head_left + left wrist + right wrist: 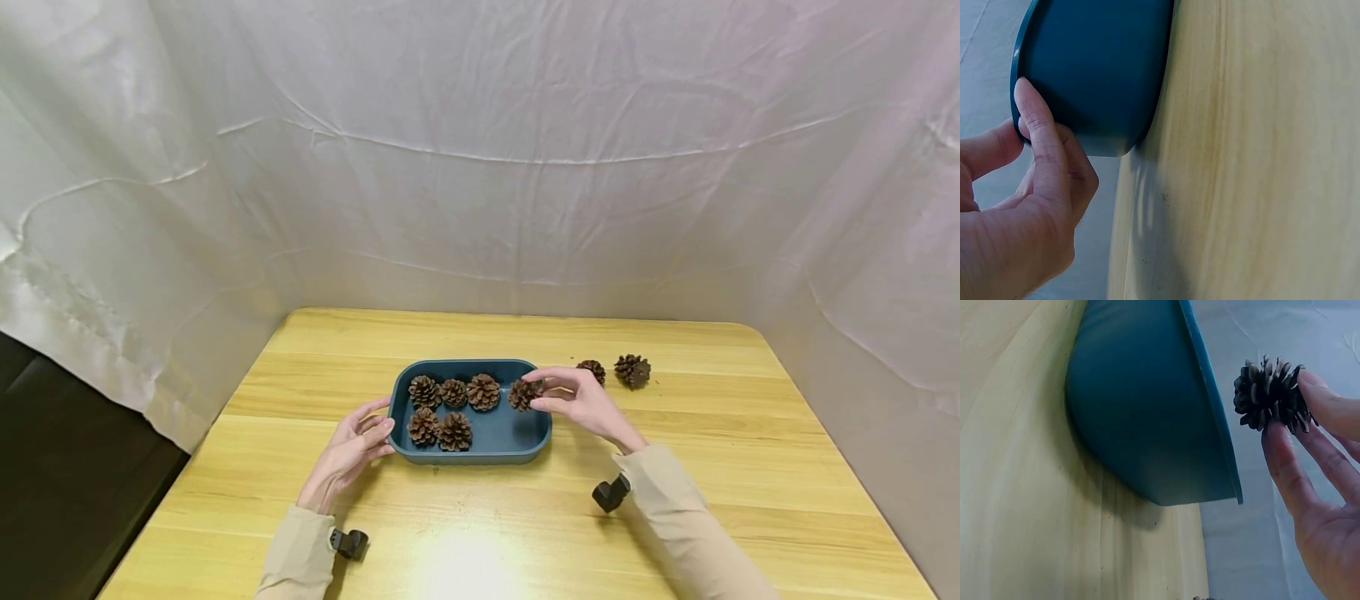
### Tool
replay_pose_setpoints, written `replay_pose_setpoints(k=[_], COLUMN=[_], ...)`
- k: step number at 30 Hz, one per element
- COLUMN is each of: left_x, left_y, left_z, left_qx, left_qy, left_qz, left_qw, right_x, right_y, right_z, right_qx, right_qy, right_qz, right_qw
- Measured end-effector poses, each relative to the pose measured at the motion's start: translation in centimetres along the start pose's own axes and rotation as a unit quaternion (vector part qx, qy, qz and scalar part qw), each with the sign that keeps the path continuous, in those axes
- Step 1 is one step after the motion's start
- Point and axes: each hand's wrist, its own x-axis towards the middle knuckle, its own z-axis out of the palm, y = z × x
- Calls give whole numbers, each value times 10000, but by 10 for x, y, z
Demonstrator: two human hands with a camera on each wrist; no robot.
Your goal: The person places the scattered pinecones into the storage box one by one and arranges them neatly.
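Note:
A dark blue oval-cornered tray [491, 458] stands on the table, with several brown pine cones [454, 432] grouped in its left half. At the tray's left end, my left hand [352, 446] pinches the rim between thumb and fingers; the left wrist view shows its fingers [1041, 125] at the edge. My right hand [581, 402] holds one pine cone [1269, 395] by its fingertips over the tray's right end. In the right wrist view that cone is above the rim level, apart from the tray wall [1147, 406].
Two more pine cones lie on the wooden table [712, 433] right of the tray: one [632, 371] in full view, the other [592, 371] partly behind my right hand. Pale cloth [517, 167] hangs behind the table and along its sides.

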Motion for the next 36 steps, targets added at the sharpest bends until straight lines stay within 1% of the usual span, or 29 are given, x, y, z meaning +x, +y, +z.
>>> replay_pose_setpoints(k=[4, 9, 11, 23, 31, 36], left_x=[0, 2, 3, 2, 2, 2], left_y=[0, -2, -3, -3, -2, -2], left_z=[0, 1, 1, 0, 1, 1], left_qx=[-3, -10, -17, -32, -17, -25], left_qy=[14, 134, 165, 60, 72, 105], left_qz=[-10, -65, -78, -60, -19, 6], left_qw=[10000, 9999, 9998, 10000, 10000, 9999], right_x=[5, 10, 12, 23, 28, 31], right_y=[-2, -4, -5, -9, -7, -7], right_z=[2, 4, 5, 12, 16, 19], right_qx=[-108, -250, -346, -930, -970, -924], right_qy=[-153, -325, -420, -883, -1185, -1399], right_qz=[53, 128, 91, 16, -26, 185], right_qw=[9998, 9991, 9985, 9917, 9882, 9857])
